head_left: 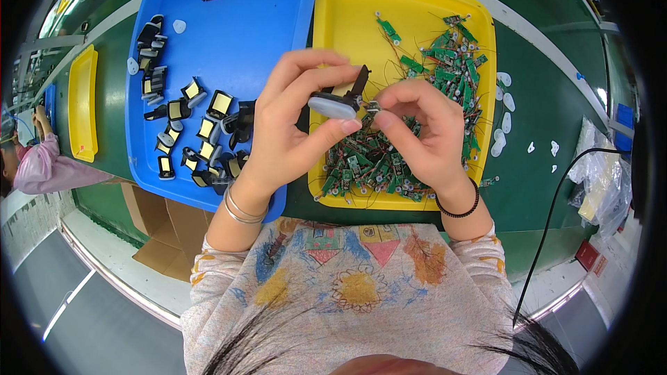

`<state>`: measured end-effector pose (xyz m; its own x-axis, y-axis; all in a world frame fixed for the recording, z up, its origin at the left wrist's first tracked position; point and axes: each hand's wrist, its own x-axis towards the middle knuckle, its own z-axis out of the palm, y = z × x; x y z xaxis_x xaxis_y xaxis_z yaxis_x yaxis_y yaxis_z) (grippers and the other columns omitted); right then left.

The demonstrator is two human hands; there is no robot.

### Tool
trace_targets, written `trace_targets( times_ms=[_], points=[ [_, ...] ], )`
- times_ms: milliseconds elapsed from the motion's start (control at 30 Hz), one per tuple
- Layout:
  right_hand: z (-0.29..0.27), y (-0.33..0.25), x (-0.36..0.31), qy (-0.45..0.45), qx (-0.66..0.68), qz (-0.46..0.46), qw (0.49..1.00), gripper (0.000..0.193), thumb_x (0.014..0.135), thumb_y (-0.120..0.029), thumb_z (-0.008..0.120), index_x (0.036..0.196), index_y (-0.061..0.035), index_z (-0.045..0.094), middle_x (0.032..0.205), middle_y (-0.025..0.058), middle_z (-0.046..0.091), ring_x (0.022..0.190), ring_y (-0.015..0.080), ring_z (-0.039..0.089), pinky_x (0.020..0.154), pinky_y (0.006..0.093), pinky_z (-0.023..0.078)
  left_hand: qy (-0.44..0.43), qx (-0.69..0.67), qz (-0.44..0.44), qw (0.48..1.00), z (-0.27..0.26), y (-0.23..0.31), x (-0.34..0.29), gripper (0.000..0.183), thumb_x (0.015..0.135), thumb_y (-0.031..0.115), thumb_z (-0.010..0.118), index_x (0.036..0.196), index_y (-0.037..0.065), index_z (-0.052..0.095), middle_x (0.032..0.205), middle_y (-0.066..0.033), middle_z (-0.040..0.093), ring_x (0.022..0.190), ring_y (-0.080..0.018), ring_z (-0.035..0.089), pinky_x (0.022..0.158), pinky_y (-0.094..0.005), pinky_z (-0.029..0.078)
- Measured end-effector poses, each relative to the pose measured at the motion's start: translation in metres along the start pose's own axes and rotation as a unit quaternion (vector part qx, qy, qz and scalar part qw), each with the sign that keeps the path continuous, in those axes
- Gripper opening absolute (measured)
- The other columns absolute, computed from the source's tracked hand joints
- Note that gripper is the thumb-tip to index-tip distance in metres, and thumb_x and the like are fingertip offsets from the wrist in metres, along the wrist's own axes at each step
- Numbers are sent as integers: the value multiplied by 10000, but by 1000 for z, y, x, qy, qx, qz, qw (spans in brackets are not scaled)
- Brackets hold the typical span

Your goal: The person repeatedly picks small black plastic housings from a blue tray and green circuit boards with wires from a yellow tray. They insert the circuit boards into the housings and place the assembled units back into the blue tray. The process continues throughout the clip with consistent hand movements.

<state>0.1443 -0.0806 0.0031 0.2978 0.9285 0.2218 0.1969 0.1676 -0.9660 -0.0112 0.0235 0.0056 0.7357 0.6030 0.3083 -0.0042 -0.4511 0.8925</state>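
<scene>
My left hand (285, 118) is closed on a black plastic housing with a pale grey rounded cap (332, 107), held above the gap between two trays. My right hand (427, 128) pinches a small electronic part (373, 106) between thumb and fingertips, right at the housing's end. Whether the two pieces touch, I cannot tell. Below the hands, a yellow tray (347, 14) carries a heap of green circuit boards (455, 69) with thin wires. On the left, a blue tray (236, 35) has several similar black housings (208, 128) with cream pads.
Loose white caps (507, 123) lie on the green table right of the yellow tray. Farther right are clear plastic bags (601, 180) and a black cable (549, 229). Another yellow tray (83, 107) and a person in pink (52, 163) are at far left. A cardboard box (167, 229) stands below.
</scene>
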Motion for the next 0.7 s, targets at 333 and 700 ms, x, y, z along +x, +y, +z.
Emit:
trace_targets(
  times_ms=[333,700],
  points=[
    [-2,-5,-1,-44,275,142,950,98,824,-25,567,897,23,522,814,41,574,708,90,587,614,223,522,0,-330,-176,928,6,1,-2,296,840,109,554,1117,32,485,973,-41,563,754,-81,514,668,-211,430],
    [-2,-7,1,-42,273,182,944,117,802,-6,594,891,13,522,784,43,583,661,86,586,574,209,507,-23,-317,-229,920,12,2,-2,450,852,215,552,1228,-6,441,796,-28,560,599,-69,517,525,-181,417]
  ],
)
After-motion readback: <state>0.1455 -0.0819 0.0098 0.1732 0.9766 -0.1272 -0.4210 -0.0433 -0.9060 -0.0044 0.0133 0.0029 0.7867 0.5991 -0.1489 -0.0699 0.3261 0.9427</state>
